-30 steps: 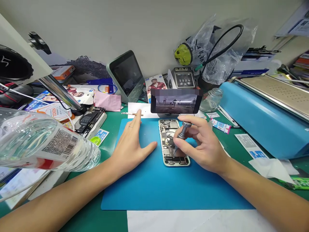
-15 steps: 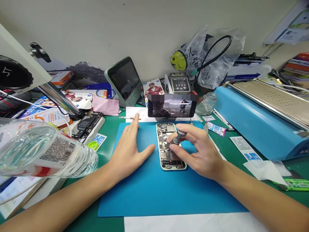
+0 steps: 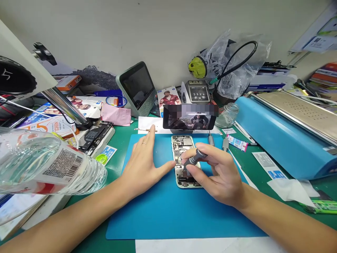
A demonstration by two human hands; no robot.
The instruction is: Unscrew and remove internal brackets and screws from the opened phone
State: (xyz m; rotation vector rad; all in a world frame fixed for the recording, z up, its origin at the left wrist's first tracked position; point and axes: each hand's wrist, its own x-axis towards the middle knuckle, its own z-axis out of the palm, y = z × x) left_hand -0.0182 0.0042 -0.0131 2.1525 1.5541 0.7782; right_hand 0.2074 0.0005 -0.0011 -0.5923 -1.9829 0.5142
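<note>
Hands number two, both the person's own. One right hand (image 3: 219,175) has its fingers curled closed around one grey screwdriver (image 3: 193,160), whose tip is lowered into one opened phone (image 3: 184,160) lying face-open on one blue mat (image 3: 171,207). One left hand (image 3: 143,165) lies flat and spread on the mat, holding nothing, its thumb touching the phone's left edge; one ring shows on a finger.

Behind the opened phone stands one second phone (image 3: 189,120) on its side, its screen lit and partly blurred. Two loose screwdriver bits (image 3: 210,140) appear to lie at the mat's far edge, though they are small and hard to be sure of. One glass jar (image 3: 228,114) stands to the right of the lit phone, and one clear bottle (image 3: 39,165) lies at the left, cut off by the frame.

The right hand covers the lower right part of the opened phone, and the exact spot where the tip lands is too small to make out.
</note>
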